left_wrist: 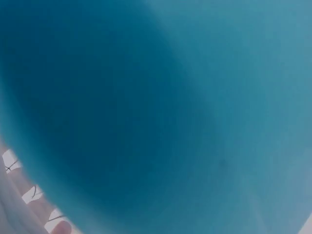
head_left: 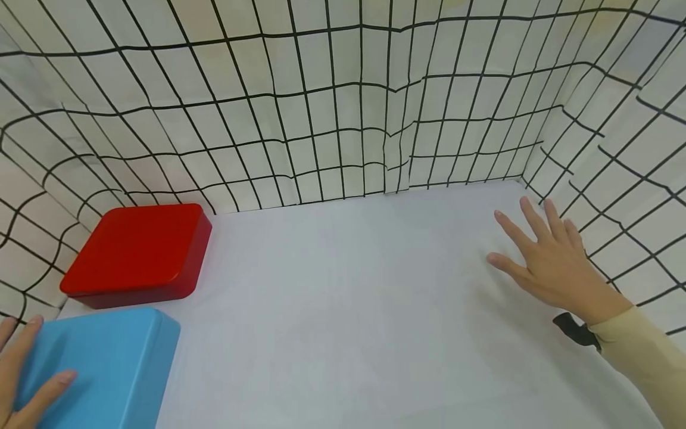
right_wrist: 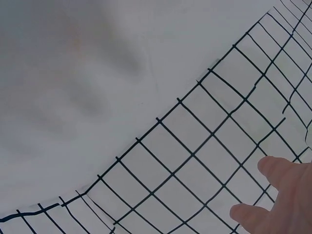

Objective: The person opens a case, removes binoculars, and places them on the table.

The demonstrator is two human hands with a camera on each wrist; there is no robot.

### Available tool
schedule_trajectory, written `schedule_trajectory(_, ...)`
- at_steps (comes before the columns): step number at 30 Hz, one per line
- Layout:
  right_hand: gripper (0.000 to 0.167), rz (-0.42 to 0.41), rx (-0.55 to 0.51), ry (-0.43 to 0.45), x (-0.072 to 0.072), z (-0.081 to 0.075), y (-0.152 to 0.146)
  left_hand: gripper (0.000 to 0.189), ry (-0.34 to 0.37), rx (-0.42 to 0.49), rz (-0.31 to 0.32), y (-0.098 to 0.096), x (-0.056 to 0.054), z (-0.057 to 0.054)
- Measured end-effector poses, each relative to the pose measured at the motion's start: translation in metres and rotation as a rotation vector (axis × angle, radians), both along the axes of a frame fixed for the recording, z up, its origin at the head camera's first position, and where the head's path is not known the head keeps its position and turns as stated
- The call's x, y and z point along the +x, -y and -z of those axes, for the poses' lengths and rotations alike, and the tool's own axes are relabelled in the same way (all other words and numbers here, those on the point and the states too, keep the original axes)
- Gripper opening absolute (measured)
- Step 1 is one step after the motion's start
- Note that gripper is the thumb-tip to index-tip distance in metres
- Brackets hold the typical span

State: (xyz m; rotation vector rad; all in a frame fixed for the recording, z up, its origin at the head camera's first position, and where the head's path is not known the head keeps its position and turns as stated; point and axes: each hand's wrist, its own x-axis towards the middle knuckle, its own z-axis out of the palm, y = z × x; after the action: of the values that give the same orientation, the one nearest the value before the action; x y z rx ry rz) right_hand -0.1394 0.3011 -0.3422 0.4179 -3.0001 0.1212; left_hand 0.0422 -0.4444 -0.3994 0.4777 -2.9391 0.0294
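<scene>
A light blue box [head_left: 118, 363] with rounded edges lies at the lower left of the head view. My left hand [head_left: 9, 387] is over its left side, thumb and fingers spread apart, and the frame edge cuts off much of that hand. In the left wrist view the blue surface fills nearly everything, darkened by a shadow, and fingers show at the lower left corner. On the right, my right hand [head_left: 557, 268] hovers over the white surface [head_left: 343, 310] with fingers spread and nothing in them. Its shadow falls below it.
Behind the blue box, a red box [head_left: 134, 250] of similar shape sits in the back left corner. White walls with a black grid [head_left: 321, 119] enclose the surface at the back and both sides. A black piece [head_left: 576, 329] sits under the right wrist.
</scene>
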Motion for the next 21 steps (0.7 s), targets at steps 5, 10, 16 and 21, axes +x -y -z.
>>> schedule_trajectory(5,0.081,-0.025,-0.002,-0.040,-0.001,-0.002,0.006,0.109,-0.026,0.043,0.006,0.003,-0.002,-0.002)
schedule_trajectory(10,0.080,-0.048,-0.029,-0.043,0.000,-0.001,0.017,0.121,-0.005,-0.021,0.039,0.007,0.004,0.000)
schedule_trajectory(16,0.082,-0.084,-0.051,-0.019,0.000,-0.001,0.037,0.107,-0.015,-0.004,0.036,0.011,0.001,0.004)
schedule_trajectory(21,0.085,-0.132,-0.056,-0.014,0.001,-0.001,0.057,0.098,-0.065,0.019,0.080,0.014,-0.002,0.001)
